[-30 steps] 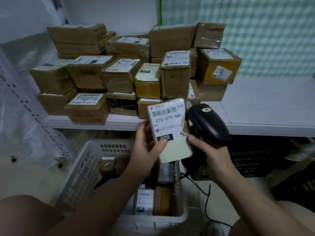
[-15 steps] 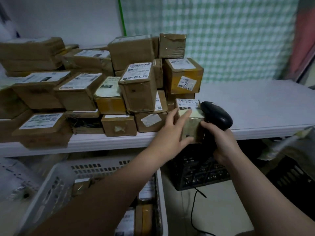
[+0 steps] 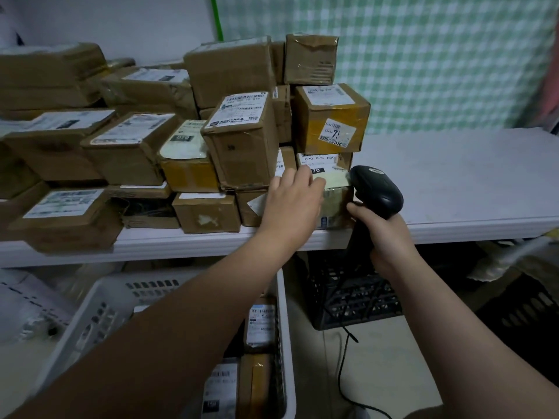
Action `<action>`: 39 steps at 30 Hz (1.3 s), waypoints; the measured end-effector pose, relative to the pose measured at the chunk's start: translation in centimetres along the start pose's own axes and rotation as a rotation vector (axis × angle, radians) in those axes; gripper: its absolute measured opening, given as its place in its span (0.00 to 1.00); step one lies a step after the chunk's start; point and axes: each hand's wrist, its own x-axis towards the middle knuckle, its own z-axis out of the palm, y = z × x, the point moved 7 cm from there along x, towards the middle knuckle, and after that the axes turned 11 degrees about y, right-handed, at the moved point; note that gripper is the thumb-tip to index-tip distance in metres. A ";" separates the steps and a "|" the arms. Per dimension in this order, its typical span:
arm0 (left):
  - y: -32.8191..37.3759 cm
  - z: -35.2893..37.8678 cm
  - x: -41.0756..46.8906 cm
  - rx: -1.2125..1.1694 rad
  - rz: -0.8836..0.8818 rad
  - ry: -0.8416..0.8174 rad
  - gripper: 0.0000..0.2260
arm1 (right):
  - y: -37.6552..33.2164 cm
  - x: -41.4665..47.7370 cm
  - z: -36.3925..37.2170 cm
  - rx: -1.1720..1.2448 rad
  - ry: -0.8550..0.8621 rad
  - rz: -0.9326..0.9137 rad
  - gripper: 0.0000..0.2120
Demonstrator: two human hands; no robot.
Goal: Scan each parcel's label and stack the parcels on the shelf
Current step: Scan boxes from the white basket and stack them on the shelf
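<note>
A: Risk from here?
B: The parcel (image 3: 335, 204) sat at the shelf's (image 3: 453, 176) front lip, beside the stack (image 3: 242, 140). A nudge from the scanner (image 3: 378, 189), gripped in the right hand (image 3: 384, 237), could tip it off. The left hand (image 3: 290, 201) lay on top, fingers loose.
A: Heading?
B: Label up, reading toward the person; long axis seemingly front-to-back.

The parcels (image 3: 245, 152) were brown cardboard wrapped in glossy tape, with white paper labels (image 3: 240, 108). The scanner (image 3: 378, 192) was black plastic with a slight sheen. The shelf (image 3: 453, 176) was white, smooth and matt. The basket (image 3: 99, 313) was white plastic; the crate (image 3: 348, 297), black plastic.
</note>
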 end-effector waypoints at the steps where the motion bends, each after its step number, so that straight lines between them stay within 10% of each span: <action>1: 0.0 0.2 0.0 0.023 0.016 0.009 0.07 | 0.1 0.1 0.1 -0.013 0.006 0.001 0.04; 15: -2.6 -2.8 -8.7 -0.060 0.051 0.019 0.14 | -0.2 -4.9 0.4 -0.161 0.045 -0.175 0.06; 26: -12.4 1.3 -27.2 -0.027 -0.274 -0.457 0.08 | 12.0 -12.1 8.9 -0.562 -0.530 -0.052 0.09; 34: -16.4 8.5 -40.7 -0.067 -0.435 -1.107 0.24 | 20.4 -8.9 9.2 -0.828 -0.476 0.178 0.11; 39: -16.2 11.3 -43.5 -0.189 -0.542 -1.221 0.23 | 22.8 -9.8 10.1 -0.963 -0.488 0.250 0.12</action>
